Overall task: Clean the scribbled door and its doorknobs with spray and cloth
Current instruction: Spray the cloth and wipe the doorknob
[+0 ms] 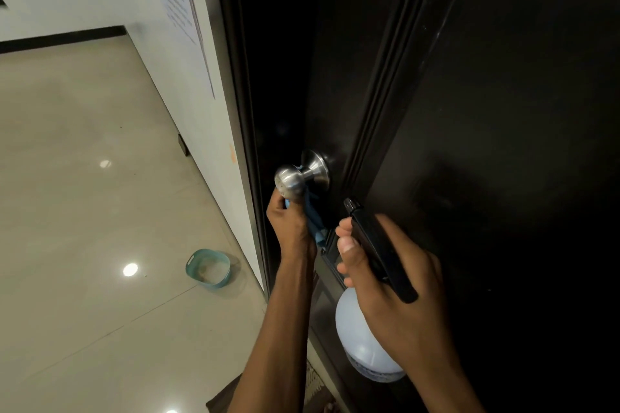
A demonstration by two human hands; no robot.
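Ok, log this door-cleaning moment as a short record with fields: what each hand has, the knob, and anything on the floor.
left hand: holds blue cloth against underside of doorknob
right hand: grips spray bottle, nozzle aimed towards the knob
doorknob: round, brushed metal, on black door
floor: teal basin on tiles near the wall
scribbles: none visible on the dark door

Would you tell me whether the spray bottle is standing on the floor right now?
No, the right hand holds the spray bottle up beside the door.
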